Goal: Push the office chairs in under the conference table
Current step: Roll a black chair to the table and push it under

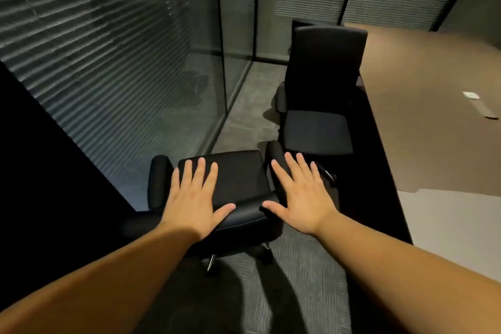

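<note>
We hold both arms out, palms down, fingers straight and spread wide, gripping nothing. Our left hand (193, 198) hovers over the nearest black office chair (233, 184); whether it touches, we cannot tell. Our right hand (301, 195) is over that chair's right armrest (276, 154). Beyond, a second black office chair (322, 95) stands beside the brown conference table (423, 122), seat not tucked under. A white slip of paper (471, 95) lies on the tabletop. Glass walls with blinds (103, 49) stand behind.

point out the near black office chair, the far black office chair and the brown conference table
near black office chair (238, 179), head view, on its seat cushion
far black office chair (326, 62), head view, on its backrest
brown conference table (423, 127), head view, on its bare top
</note>
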A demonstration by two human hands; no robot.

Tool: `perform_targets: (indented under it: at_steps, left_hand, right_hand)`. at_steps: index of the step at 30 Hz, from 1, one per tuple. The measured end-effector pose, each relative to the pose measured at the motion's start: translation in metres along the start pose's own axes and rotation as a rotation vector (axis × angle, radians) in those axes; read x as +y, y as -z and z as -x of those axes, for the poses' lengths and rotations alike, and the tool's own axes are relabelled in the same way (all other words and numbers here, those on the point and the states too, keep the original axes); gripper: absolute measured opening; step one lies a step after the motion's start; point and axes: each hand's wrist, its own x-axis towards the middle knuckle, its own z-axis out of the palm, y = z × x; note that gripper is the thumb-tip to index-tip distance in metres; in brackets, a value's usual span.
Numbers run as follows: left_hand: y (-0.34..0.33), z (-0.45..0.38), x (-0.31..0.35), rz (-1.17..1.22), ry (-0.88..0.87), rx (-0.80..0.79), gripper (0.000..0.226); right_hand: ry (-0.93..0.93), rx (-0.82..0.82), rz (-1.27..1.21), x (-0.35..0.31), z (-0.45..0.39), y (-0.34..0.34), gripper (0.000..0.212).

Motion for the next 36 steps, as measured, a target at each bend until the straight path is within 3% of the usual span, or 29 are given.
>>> perform_targets:
  at_steps: [13,20,26,36]
  left_hand:
    - [-0.029,0.037,-0.050,0.037,-0.009,-0.111,0.119]
    - [-0.032,0.034,-0.058,0.036,-0.013,-0.080,0.099]
    - [-0.037,0.028,-0.058,0.036,-0.010,-0.083,0.087]
    - [-0.036,0.032,-0.050,0.013,-0.010,-0.078,0.085]
  right_hand:
    - [0.161,-0.301,0.068,-0.012,-0.024,-0.032,0.124]
    - [0.172,-0.309,0.097,-0.011,-0.033,-0.028,0.119]
    - [0.161,-0.274,0.114,-0.012,-0.034,-0.033,0.095]
    - [0.160,-0.239,0.066,-0.010,-0.025,-0.033,0.088]
